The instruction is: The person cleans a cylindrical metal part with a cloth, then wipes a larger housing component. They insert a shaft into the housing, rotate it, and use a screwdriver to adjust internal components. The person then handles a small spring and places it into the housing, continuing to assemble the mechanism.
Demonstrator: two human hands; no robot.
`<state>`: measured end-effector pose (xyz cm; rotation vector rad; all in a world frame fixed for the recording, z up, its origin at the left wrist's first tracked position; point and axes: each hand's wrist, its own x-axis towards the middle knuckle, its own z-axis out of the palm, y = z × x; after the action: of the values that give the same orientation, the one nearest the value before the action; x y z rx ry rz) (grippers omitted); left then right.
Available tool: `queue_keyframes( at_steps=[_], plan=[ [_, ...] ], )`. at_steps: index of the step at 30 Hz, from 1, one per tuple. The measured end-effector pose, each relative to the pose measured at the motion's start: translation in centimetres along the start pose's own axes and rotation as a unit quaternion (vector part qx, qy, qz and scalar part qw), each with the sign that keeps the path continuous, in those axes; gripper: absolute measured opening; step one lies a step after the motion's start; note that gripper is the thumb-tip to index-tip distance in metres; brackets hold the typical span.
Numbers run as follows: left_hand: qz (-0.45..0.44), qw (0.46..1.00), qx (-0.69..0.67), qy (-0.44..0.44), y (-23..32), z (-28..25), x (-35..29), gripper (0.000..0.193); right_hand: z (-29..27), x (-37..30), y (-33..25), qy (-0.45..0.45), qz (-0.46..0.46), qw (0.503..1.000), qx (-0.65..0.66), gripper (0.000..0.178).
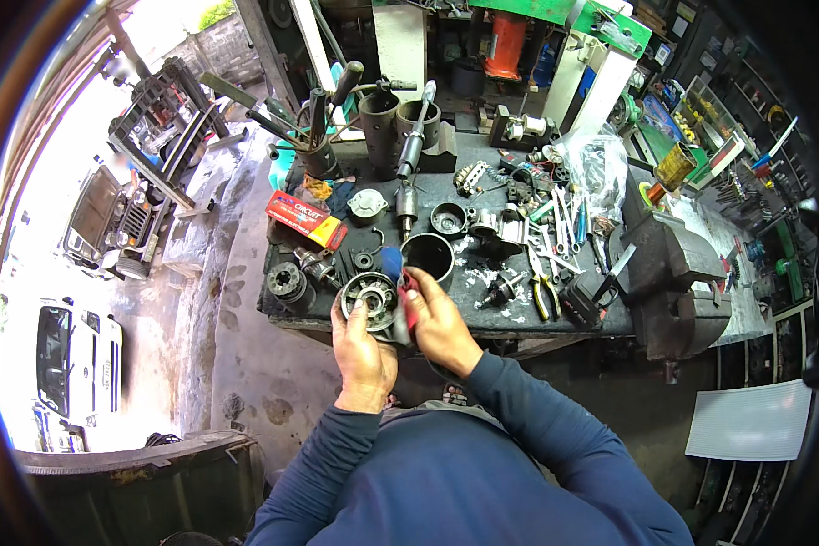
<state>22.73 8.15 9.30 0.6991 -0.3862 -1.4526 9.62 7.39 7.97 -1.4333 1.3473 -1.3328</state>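
Near the front edge of the workbench, my left hand (362, 353) grips a round metal end housing (373, 293) with an open, ribbed inside facing up. My right hand (441, 326) pinches a red and blue rag (408, 311) against the housing's right side. Just beyond my right hand a hollow dark cylinder (440, 258) stands upright. To the left of the housing are a ridged round metal part (288, 282) and a small shaft-like part (317, 267). A rotor-like part (502, 289) lies to the right on white-smeared bench surface.
Pliers (540, 284), wrenches (564, 223) and loose metal parts crowd the bench's right side, beside a large vise (673, 273). A red and yellow box (306, 221) lies at left. Behind it, containers hold tools (320, 155). Vehicles (77, 359) stand outside at left.
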Motion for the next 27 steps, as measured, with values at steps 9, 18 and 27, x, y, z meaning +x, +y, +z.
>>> queue_keyframes(
  at_steps=[9, 18, 27],
  plan=[
    [-0.224, 0.973, 0.055, -0.010, 1.7, -0.3, 0.9, 0.040, -1.2, -0.5, -2.8, 0.087, -0.252, 0.933, -0.243, 0.034],
    [-0.321, 0.932, -0.136, -0.104, 2.7, -1.4, 1.4, 0.077, -3.7, -1.6, -5.2, 0.187, -0.109, 0.966, 0.140, 0.028],
    [-0.302, 0.944, -0.056, -0.119, -1.1, -1.8, 1.6, 0.057, 0.2, 0.0, -3.1, -0.072, -0.052, 0.942, -0.324, 0.051]
  ],
)
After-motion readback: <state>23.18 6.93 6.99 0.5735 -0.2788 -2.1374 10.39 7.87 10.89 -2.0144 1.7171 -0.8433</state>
